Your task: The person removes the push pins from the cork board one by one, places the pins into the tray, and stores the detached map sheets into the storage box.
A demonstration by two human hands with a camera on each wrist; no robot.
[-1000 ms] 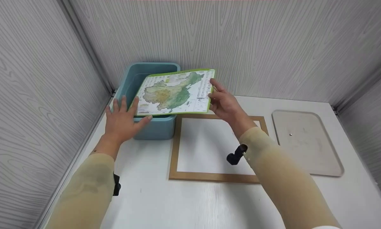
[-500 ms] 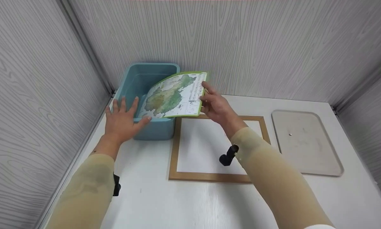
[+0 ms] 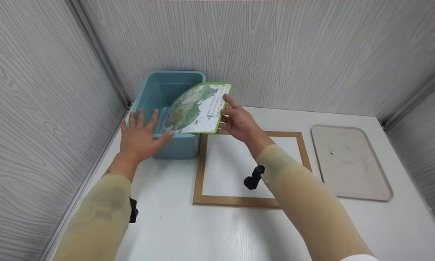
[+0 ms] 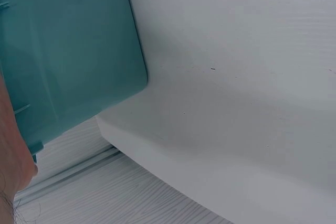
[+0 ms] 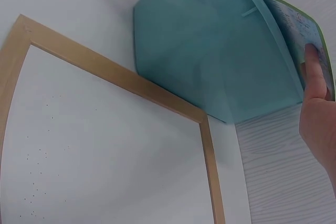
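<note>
Right hand: the right hand pinches the right edge of the map sheet, thumb on the printed face and fingers curled behind it; the right wrist view shows a fingertip pressed on the sheet's green border.
Map sheet: it runs leftward and downward from that grip, tilted steeply, its far lower edge dipped inside the teal bin while the pinched edge stands above the bin's right rim.
Left hand: the left hand lies flat with fingers spread and straight on the bin's front left rim, holding nothing; its thumb tip sits just below the sheet's lower left corner, and I cannot tell whether the two touch.
Teal bin: to the left of the right hand and under the sheet, in the back left corner against the grey walls; the left wrist view shows its outer side next to the white table.
Wooden frame: just below and behind the right hand, flat on the table, its left rail just beside the bin's right side.
Grey tray: well to the right of the right hand, flat, apart from the frame.
</note>
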